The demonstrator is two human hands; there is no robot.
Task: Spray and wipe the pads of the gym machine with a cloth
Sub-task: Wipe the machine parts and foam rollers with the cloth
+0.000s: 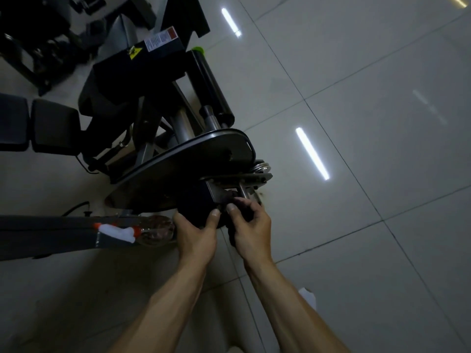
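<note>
Head view: left hand (pixel 197 231) clasps a black, blocky padded roller (pixel 197 200); right hand (pixel 251 225) closes on a dark crumpled cloth (pixel 235 231) touching it. Clear plastic spray bottle (pixel 142 231) lies left of the hands on a grey frame bar (pixel 51 233). Glossy tiled floor (pixel 356 123).

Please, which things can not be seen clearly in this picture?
- Cloth: head view, dark on the dark pad, mostly covered by the right hand; its edges are unclear.
- Left hand grip: fingertips hidden behind the pad.
- Spray bottle: dim, label unreadable.
- Warning labels: too small to read.
</note>
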